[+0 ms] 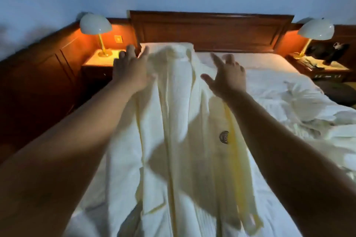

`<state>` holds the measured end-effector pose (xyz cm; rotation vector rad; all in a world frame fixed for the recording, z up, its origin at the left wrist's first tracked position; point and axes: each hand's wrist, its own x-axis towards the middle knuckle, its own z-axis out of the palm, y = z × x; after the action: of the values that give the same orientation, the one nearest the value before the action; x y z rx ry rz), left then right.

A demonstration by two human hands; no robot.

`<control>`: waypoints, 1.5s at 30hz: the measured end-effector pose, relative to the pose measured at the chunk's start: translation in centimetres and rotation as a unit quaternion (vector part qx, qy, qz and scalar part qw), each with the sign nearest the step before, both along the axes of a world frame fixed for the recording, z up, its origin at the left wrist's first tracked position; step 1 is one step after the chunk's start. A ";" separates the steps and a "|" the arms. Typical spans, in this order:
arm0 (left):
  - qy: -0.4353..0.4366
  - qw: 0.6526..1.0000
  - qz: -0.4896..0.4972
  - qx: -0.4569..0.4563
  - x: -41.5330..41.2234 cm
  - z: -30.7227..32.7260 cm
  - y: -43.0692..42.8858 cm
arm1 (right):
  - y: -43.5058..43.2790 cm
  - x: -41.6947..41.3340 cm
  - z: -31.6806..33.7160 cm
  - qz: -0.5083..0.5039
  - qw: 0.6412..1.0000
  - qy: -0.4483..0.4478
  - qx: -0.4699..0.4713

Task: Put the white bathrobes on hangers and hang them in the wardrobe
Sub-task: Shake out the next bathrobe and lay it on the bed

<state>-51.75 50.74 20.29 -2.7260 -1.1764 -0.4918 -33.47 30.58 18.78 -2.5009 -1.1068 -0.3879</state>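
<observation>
A white bathrobe (pixel 179 121) lies stretched lengthwise on the bed (pixel 269 86), collar toward the headboard, a small dark emblem (pixel 224 137) on its chest. My left hand (pixel 131 67) hovers over the robe's left shoulder with fingers spread, holding nothing. My right hand (pixel 227 75) is spread open above the robe's right shoulder, also empty. A second white bundle (pixel 300 100), perhaps another robe, lies crumpled at the bed's right side. No hanger or wardrobe is in view.
A wooden headboard (pixel 212 31) backs the bed. Nightstands with lit dome lamps (pixel 95 25) (pixel 316 29) flank it; the right one holds dark items (pixel 327 52). Wood panelling (pixel 38 82) runs along the left wall.
</observation>
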 end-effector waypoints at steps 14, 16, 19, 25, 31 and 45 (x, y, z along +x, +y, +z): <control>0.243 0.810 -0.104 -0.524 -6.0 -31.3 -12.5 | -14.3 0.2 -36.4 -0.068 0.836 0.434 -0.328; 0.233 0.812 -0.088 -0.529 -5.4 -31.3 -12.9 | -13.4 1.5 -38.0 -0.086 0.853 0.418 -0.300; 0.216 0.810 -0.039 -0.544 -3.8 -31.4 -14.1 | -11.8 3.5 -40.7 -0.061 0.857 0.419 -0.292; 0.219 0.784 -0.005 -0.580 -0.7 -30.9 -17.1 | -9.8 7.2 -41.8 0.039 0.870 0.393 -0.294; 0.201 0.782 0.023 -0.590 4.0 -31.9 -18.8 | -14.6 20.1 -38.3 -0.061 0.755 0.652 -0.012; 0.310 0.730 0.055 -0.607 3.8 -36.3 -23.2 | -24.6 9.8 -45.4 -0.109 0.748 0.636 -0.157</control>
<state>-47.91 27.49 -16.01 -3.0593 -1.7334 1.6870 -23.66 5.98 -26.64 -2.2621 -0.2719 1.3805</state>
